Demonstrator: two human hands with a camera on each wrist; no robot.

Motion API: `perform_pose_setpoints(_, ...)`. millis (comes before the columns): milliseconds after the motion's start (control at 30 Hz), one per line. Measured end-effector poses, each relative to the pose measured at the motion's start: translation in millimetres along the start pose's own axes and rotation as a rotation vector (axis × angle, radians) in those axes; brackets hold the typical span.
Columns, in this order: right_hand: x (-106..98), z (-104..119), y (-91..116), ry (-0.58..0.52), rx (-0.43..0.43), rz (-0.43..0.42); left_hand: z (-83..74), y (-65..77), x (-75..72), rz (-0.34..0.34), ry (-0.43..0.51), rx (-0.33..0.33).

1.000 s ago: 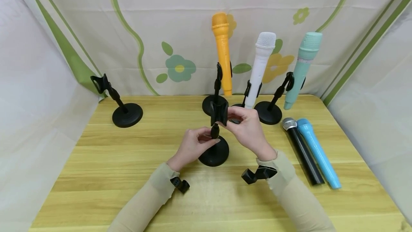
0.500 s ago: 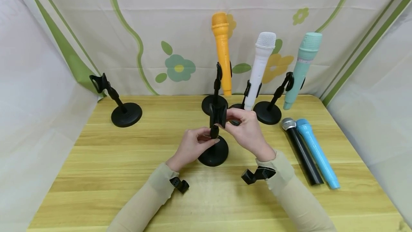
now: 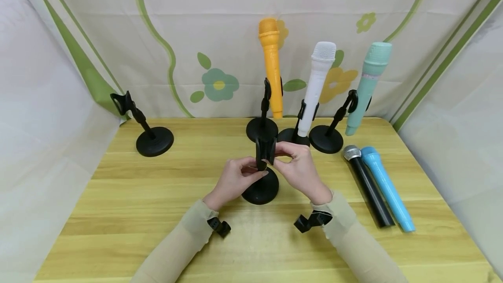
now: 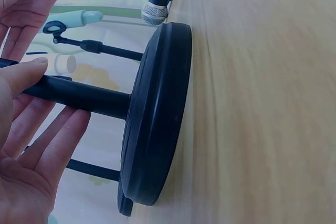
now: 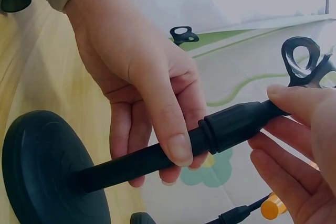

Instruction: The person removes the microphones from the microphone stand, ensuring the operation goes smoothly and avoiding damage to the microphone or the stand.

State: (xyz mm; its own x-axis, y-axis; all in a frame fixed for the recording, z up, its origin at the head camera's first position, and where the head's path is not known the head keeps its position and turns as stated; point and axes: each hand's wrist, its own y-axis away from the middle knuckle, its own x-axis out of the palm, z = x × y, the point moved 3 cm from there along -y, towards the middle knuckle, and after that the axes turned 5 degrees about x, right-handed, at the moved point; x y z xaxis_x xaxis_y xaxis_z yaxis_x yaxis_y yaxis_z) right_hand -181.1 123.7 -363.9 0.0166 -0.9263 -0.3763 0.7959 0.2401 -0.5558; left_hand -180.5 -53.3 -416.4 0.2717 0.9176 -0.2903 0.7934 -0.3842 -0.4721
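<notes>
At far left, a black desktop microphone stand (image 3: 155, 142) is standing with its forked clip leaning and bearing nothing. Next, your left grip (image 3: 233, 182) is pinching the smooth, slim shaft of the middle stand (image 3: 261, 190), whose thick round base is resting flat on the pale wood-grain tabletop (image 3: 137, 230). Your right grip (image 3: 300, 169) is pinching the neck just under the U-shaped clip (image 3: 266, 154), above a ribbed collar. Over the last second, that clip and your right grip have been coming down toward your left, so you are probably shortening the stand (a judgement, since the shaft's inner part is hidden). Behind, a glossy orange microphone (image 3: 271, 51) is leaning in its own stand; to its right, a white microphone (image 3: 314, 86) with a mesh-patterned head and a mint-green microphone (image 3: 371, 82) are tilting in theirs. Farther right, a black microphone (image 3: 369, 187) with a round silver mesh head is lying close beside a shiny blue microphone (image 3: 389, 189), both tapering cylinders awaiting you off any stand.
</notes>
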Motion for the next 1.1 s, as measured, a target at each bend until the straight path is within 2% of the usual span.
perform_pose_setpoints(167,2.6,2.0,0.1,0.028,-0.026,-0.014,-12.7,0.5,-2.8,-0.002,0.003,-0.002)
perform_pose_setpoints(600,2.5,-0.5,5.1,-0.01,0.013,-0.016,-9.5,0.4,-1.0,-0.004,-0.02,0.005)
perform_pose_setpoints(800,2.2,-6.3,8.7,-0.057,0.09,0.066,-10.3,-0.6,-1.6,-0.014,-0.028,0.05)
perform_pose_setpoints(867,-0.1,-1.4,10.1,-0.063,0.12,0.082,-11.0,-1.1,-1.7,-0.013,-0.022,0.058)
perform_pose_setpoints(1033,-7.4,11.1,12.5,-0.054,0.177,0.083,-13.3,-1.3,-2.0,-0.01,-0.013,0.054)
perform_pose_setpoints(1100,-8.9,-0.7,15.5,-0.046,0.184,0.069,-9.1,-1.0,-1.1,-0.011,-0.013,0.044)
